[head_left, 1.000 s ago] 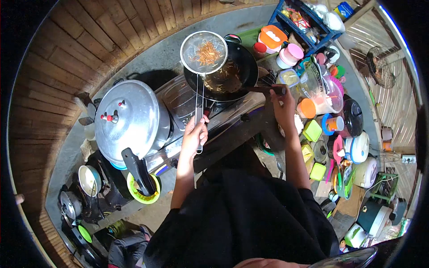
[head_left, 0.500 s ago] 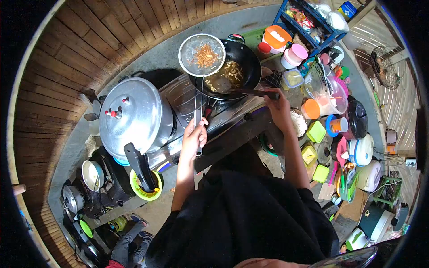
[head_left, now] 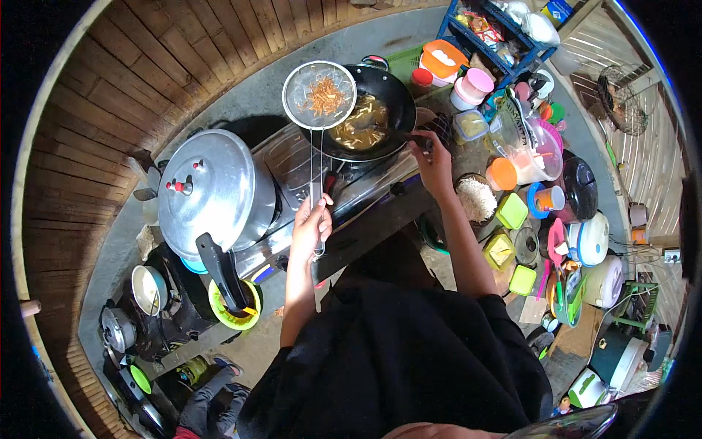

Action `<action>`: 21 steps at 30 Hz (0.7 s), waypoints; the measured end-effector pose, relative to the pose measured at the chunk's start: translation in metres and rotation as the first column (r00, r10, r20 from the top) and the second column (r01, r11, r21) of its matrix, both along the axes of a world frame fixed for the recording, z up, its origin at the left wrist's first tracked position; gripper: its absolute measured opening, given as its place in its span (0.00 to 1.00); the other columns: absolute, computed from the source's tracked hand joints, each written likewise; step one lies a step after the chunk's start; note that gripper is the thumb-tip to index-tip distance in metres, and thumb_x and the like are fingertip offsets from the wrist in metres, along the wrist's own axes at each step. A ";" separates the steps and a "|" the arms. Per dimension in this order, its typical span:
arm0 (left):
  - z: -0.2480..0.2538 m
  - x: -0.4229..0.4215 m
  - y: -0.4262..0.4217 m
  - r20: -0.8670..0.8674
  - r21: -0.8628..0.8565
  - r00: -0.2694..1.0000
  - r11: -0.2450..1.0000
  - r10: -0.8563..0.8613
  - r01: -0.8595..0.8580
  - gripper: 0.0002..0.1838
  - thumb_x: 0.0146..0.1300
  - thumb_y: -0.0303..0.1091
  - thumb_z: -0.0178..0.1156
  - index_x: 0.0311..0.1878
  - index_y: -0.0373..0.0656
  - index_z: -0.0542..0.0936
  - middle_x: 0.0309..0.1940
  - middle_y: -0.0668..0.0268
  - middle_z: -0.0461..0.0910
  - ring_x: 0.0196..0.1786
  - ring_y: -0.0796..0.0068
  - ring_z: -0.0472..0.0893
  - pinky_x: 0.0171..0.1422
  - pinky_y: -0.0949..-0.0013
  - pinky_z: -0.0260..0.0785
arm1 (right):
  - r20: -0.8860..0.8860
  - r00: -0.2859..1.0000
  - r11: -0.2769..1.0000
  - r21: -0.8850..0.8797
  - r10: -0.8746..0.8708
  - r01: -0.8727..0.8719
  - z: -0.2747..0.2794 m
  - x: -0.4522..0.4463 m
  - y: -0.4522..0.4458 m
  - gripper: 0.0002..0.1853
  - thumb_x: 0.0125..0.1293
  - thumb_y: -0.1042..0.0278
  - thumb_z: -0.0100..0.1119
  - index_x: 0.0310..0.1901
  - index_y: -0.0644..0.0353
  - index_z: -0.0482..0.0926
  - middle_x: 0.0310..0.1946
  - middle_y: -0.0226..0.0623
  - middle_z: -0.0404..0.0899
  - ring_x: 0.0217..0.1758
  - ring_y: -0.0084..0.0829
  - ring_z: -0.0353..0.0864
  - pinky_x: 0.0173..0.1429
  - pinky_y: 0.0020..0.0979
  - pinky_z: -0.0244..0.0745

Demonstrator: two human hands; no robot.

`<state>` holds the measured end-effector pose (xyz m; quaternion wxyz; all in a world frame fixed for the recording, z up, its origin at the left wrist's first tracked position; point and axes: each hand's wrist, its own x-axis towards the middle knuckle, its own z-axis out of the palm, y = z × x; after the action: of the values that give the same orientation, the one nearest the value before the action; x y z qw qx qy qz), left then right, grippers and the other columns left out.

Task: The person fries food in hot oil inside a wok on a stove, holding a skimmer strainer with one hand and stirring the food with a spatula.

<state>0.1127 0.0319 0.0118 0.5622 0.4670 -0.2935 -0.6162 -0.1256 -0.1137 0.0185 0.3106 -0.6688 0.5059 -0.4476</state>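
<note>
Two hands work apart: the left hand (head_left: 313, 227) clasps the strainer (head_left: 295, 96) of browned strips (head_left: 325, 96) by the wok's (head_left: 400, 99) left edge, the right hand (head_left: 433, 164) a utensil (head_left: 406, 136) reaching into the wok; tilting the strainer could spill strips.

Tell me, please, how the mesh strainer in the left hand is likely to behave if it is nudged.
The strainer probably feels light for its size, its head being thin mesh. That head would likely swing, since the left hand grips only the handle. The brown strips seem loose in it, so they might slide or spill if it tips.
</note>
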 end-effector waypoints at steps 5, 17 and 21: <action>-0.002 -0.001 0.001 -0.038 -0.001 0.999 1.000 -0.005 0.005 0.08 0.70 0.35 0.45 0.42 0.41 0.69 0.13 0.76 0.58 0.13 0.87 0.57 0.15 0.81 0.49 | 0.033 0.999 0.993 0.120 -0.009 0.005 0.018 -0.013 0.023 0.10 0.62 0.70 0.59 0.45 0.59 0.74 0.29 0.36 0.78 0.30 0.24 0.76 0.33 0.27 0.71; -0.001 -0.006 -0.014 -0.061 -0.017 0.997 0.999 0.036 -0.037 0.08 0.71 0.35 0.44 0.42 0.42 0.69 0.13 0.76 0.58 0.12 0.87 0.58 0.15 0.80 0.49 | -0.009 0.999 0.998 -0.055 0.040 -0.040 0.013 -0.007 -0.023 0.11 0.60 0.74 0.60 0.44 0.61 0.75 0.29 0.41 0.77 0.26 0.28 0.76 0.33 0.28 0.71; 0.001 -0.011 -0.023 -0.048 -0.011 0.996 0.998 0.069 -0.070 0.09 0.71 0.36 0.46 0.42 0.41 0.70 0.13 0.76 0.58 0.12 0.87 0.58 0.15 0.80 0.49 | 0.034 0.995 0.996 0.008 0.094 -0.094 0.024 -0.022 -0.012 0.11 0.60 0.73 0.60 0.44 0.60 0.75 0.30 0.41 0.78 0.26 0.27 0.76 0.33 0.27 0.71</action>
<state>0.1014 0.0087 0.0124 0.5929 0.4586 -0.2673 -0.6056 -0.1473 -0.1254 0.0424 0.3431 -0.6827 0.4706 -0.4414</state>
